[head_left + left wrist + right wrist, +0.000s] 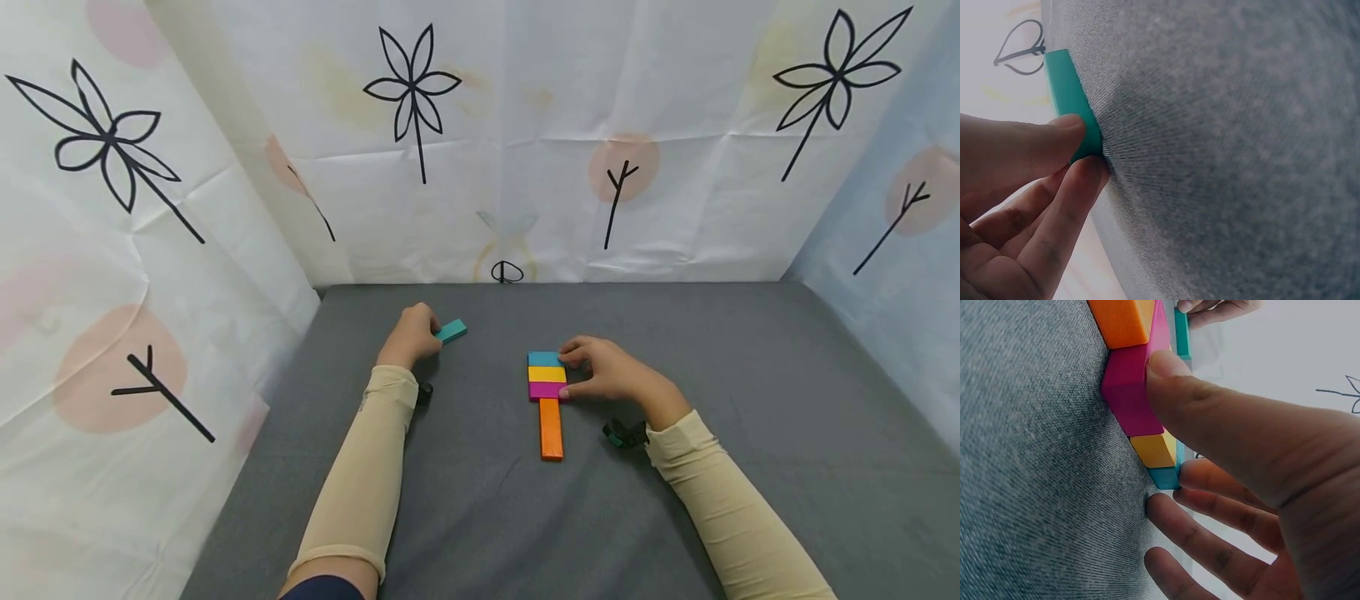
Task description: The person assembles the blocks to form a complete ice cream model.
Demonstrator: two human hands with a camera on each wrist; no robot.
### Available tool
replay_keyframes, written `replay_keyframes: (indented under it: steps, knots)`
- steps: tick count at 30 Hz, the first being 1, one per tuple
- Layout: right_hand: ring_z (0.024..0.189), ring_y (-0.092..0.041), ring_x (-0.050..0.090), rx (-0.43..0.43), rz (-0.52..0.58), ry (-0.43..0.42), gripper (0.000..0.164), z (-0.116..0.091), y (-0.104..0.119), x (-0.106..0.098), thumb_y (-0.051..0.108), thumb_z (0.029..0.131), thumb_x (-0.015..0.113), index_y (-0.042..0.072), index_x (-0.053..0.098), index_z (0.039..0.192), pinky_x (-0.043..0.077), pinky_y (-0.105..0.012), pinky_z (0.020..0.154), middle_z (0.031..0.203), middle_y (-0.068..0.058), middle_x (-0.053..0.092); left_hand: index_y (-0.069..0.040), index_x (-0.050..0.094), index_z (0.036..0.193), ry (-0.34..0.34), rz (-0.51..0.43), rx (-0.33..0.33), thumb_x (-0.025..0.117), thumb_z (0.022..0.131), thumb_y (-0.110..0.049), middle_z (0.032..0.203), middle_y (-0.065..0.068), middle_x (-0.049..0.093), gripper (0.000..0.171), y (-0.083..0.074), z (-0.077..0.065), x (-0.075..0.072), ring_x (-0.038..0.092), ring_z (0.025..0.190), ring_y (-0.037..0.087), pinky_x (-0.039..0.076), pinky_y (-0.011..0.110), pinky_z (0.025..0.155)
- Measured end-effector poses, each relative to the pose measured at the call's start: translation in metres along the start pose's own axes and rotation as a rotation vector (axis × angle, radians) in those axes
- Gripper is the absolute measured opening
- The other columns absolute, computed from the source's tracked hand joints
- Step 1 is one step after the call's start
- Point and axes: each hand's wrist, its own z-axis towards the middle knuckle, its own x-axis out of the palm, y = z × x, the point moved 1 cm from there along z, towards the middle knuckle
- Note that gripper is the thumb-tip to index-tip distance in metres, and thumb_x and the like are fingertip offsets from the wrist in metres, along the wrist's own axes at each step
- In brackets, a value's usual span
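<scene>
My left hand (411,333) pinches one end of a teal rectangular block (452,331) between thumb and fingers, low over the grey cloth; the left wrist view shows this teal block (1067,94) close up. Farther right, a blue block (543,359), a yellow block (547,374) and a magenta block (547,390) lie side by side. An orange block (551,429) extends from the magenta one toward me. At the right ends of this row rests my right hand (611,371). Its thumb touches the magenta block (1132,394), and its forefinger is at the blue block (1165,477).
Grey cloth (480,517) covers the table. White fabric (510,208) with printed leaves and twigs hangs behind and along the left; a bluish panel (885,275) borders the right. A dark wrist device (624,434) sits beside the right wrist.
</scene>
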Motion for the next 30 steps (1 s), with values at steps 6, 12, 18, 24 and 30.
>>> replay_keyframes:
  steps: [6, 12, 18, 24, 30]
  knots:
    - [0.121, -0.034, 0.062, 0.010, 0.012, -0.001, 0.060, -0.001, 0.000, 0.000, 0.031, 0.090, 0.088, -0.003, 0.070, 0.135, 0.055, -0.056, 0.105, 0.142, -0.019, 0.062, 0.007, 0.073, 0.126, 0.007, -0.019, 0.001, 0.068, 0.092, 0.004, 0.128, 0.025, 0.071, 0.035, -0.001, 0.000, 0.002, 0.069, 0.111, 0.038, 0.059, 0.052, 0.098]
    - [0.121, -0.034, 0.063, 0.008, 0.021, -0.002, 0.060, -0.002, 0.001, 0.000, 0.031, 0.090, 0.088, -0.003, 0.070, 0.136, 0.055, -0.056, 0.106, 0.142, -0.018, 0.062, 0.003, 0.075, 0.087, 0.020, -0.057, 0.062, 0.072, 0.093, 0.003, 0.078, 0.010, 0.060, 0.007, -0.007, 0.003, 0.010, 0.051, 0.070, 0.019, 0.050, 0.033, 0.067]
    - [0.122, -0.034, 0.063, 0.008, 0.029, -0.001, 0.060, -0.002, 0.001, 0.000, 0.031, 0.090, 0.088, -0.003, 0.070, 0.136, 0.055, -0.056, 0.106, 0.143, -0.019, 0.062, -0.004, 0.066, 0.070, 0.032, -0.044, 0.097, 0.063, 0.088, 0.010, 0.067, -0.001, 0.033, 0.023, -0.021, 0.008, 0.019, 0.022, 0.064, 0.016, 0.027, 0.034, 0.063]
    - [0.121, -0.034, 0.063, 0.002, 0.028, -0.004, 0.060, -0.001, 0.001, 0.000, 0.031, 0.090, 0.087, -0.003, 0.070, 0.137, 0.056, -0.055, 0.105, 0.142, -0.019, 0.062, 0.003, 0.081, 0.096, 0.040, -0.030, 0.083, 0.064, 0.089, 0.009, 0.089, 0.013, 0.067, 0.019, -0.030, 0.008, 0.022, 0.038, 0.072, 0.020, 0.037, 0.036, 0.070]
    - [0.122, -0.033, 0.064, 0.005, 0.021, -0.007, 0.060, -0.002, 0.000, 0.001, 0.032, 0.091, 0.087, -0.003, 0.070, 0.136, 0.055, -0.056, 0.105, 0.143, -0.018, 0.062, 0.004, 0.079, 0.103, 0.039, -0.009, 0.098, 0.063, 0.087, 0.007, 0.098, 0.015, 0.071, 0.023, -0.037, 0.009, 0.028, 0.046, 0.078, 0.020, 0.046, 0.035, 0.075]
